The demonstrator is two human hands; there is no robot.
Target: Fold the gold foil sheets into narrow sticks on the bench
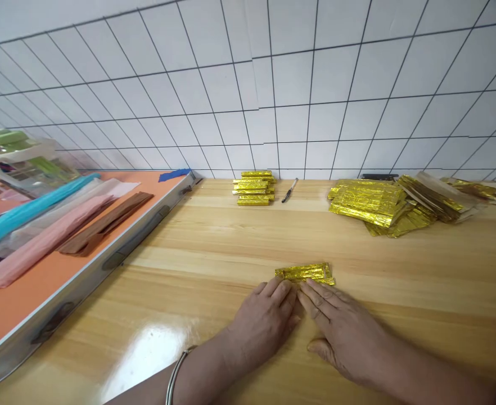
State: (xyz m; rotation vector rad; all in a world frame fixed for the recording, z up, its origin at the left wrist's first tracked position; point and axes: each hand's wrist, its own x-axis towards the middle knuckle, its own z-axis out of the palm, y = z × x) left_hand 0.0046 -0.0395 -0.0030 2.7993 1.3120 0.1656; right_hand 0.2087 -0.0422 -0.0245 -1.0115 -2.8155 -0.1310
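Observation:
A folded gold foil paper [306, 273] lies flat on the wooden table [214, 253] in front of me. My left hand [265, 320], with a metal bangle at the wrist, lies flat with its fingertips on the paper's near left edge. My right hand [341, 332] also lies flat, its fingers stretched onto the paper's near edge beside the left fingertips. Both hands press down on the foil; neither grips it.
A small stack of folded gold papers [254, 188] sits by the tiled wall, a pen [289, 191] beside it. A large loose pile of gold foil sheets [400, 203] lies at the back right. At left, an orange board [41, 281] carries coloured paper strips and a plastic jug [24, 160].

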